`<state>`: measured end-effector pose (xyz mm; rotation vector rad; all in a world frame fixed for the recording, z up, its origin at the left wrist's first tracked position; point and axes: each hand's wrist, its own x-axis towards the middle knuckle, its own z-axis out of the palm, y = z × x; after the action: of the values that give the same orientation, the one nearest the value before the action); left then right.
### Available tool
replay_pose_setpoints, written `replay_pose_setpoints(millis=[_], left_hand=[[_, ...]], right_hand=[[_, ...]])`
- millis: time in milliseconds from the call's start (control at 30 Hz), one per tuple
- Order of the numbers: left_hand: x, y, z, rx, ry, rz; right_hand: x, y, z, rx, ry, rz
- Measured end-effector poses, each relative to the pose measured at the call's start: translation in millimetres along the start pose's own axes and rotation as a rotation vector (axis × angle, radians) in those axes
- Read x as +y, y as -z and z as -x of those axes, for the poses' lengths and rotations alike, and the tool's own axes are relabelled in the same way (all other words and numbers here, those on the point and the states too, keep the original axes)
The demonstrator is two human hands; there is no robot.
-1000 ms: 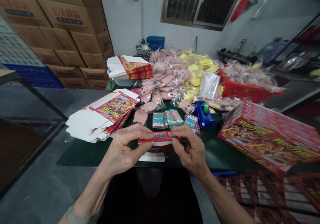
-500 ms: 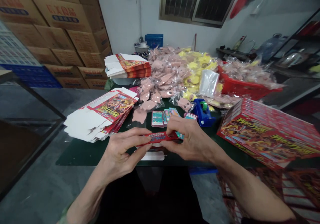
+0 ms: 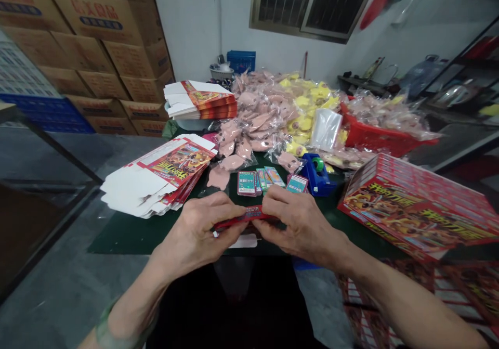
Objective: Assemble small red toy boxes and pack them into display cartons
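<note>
A red printed cardboard box (image 3: pixel 253 212) is held edge-up between both hands near the table's front edge. My left hand (image 3: pixel 206 227) grips its left part between thumb and fingers. On its right part, my right hand (image 3: pixel 294 221) has thumb and fingers closed. Most of the box's faces are hidden by the fingers. Below it shows a white flap (image 3: pixel 245 242). Just beyond the hands lie small stacks of cards (image 3: pixel 246 183), with another card stack (image 3: pixel 297 183) beside my right hand.
Flat unfolded boxes (image 3: pixel 156 177) are piled at left, more (image 3: pixel 200 102) behind. Bagged pink and yellow plush pieces (image 3: pixel 265 115) heap at the back. A blue tape dispenser (image 3: pixel 317 176) and a block of finished red boxes (image 3: pixel 413 208) stand at right, near a red basket (image 3: pixel 374 133).
Both hands have kept hold of the red box. The left fingers have slid right along it toward its middle, and the right hand has shifted slightly, uncovering the card stack behind it.
</note>
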<state>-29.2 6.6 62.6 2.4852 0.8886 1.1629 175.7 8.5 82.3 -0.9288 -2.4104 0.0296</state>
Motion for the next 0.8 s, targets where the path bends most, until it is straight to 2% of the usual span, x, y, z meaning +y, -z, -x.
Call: replay_pose_setpoints(millis=[133,233,300,367,467,533,633,667,700,800], left_hand=[[-3,-12.7,14,0.084,-0.083,-0.081],[-8,-25.5,26,0.102,-0.056,-0.122],[-12,-34.3,30,0.163,-0.039,-0.138],[-17,-41.7,29,0.257,-0.033,-0.153],[-23,-48.7,25,0.373,-0.005,-0.164],[-25,-51.4,23,0.447,0.067,-0.122],[-28,-55.8,25,0.558,0.192,-0.063],[-29,-57.7,27,0.576,0.224,-0.056],[-30,-59.7,28,0.592,0.249,-0.052],[-32,-65.1,32,0.611,0.29,-0.043]], right_hand=[[9,-23,20,0.173,-0.063,-0.164],[8,-50,34,0.28,-0.112,-0.199],[5,-66,36,0.321,-0.133,-0.182],[1,-74,35,0.356,-0.136,-0.177],[8,-74,36,0.355,-0.15,-0.216],[26,-67,45,0.43,-0.288,-0.244],[72,-49,67,0.644,-0.739,-0.103],[89,-43,75,0.648,-0.893,0.011],[105,-37,81,0.594,-1.009,0.125],[138,-27,88,0.444,-1.17,0.29]])
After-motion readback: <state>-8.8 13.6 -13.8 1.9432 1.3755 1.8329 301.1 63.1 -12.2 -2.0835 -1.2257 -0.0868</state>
